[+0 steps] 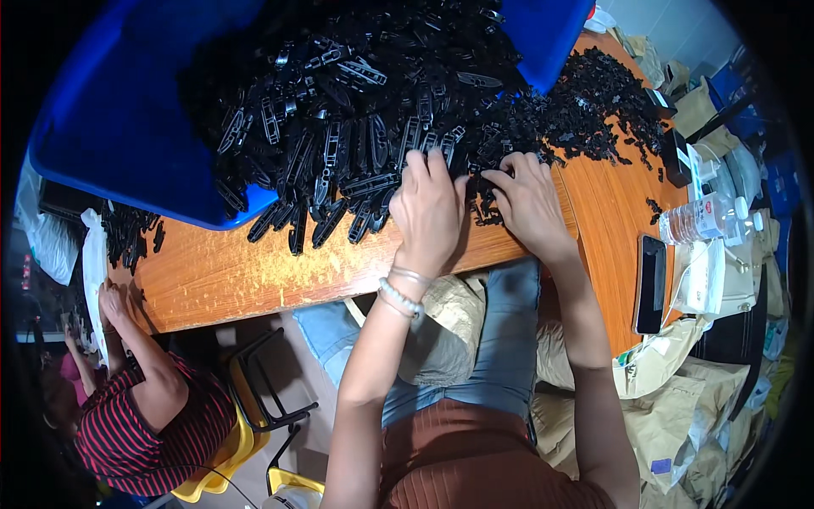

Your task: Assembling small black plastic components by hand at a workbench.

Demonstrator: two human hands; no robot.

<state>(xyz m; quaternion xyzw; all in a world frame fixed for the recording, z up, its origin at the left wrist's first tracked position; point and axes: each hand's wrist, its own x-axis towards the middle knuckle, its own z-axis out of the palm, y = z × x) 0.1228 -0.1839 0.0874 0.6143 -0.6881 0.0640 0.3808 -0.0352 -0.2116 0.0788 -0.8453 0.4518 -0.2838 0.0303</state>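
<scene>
A big heap of long black plastic clips (331,153) spills from a tipped blue bin (110,161) onto the wooden table (246,271). At the heap's right front edge is my left hand (428,208), its fingers curled in against the black parts and its thumb toward my right hand. My right hand (530,204) is just beside it, fingers bent and thumb drawn in over small black pieces (487,208). Both hands look closed, but whatever lies between the fingertips is too small and dark to name. Bracelets circle my left wrist.
Many small black parts (606,102) lie spread at the right. Beyond them are a phone (650,284), plastic bottles (699,219) and small black boxes (676,157). Brown sacks (678,407) crowd the right side. A co-worker in a striped top (153,424) sits at the left.
</scene>
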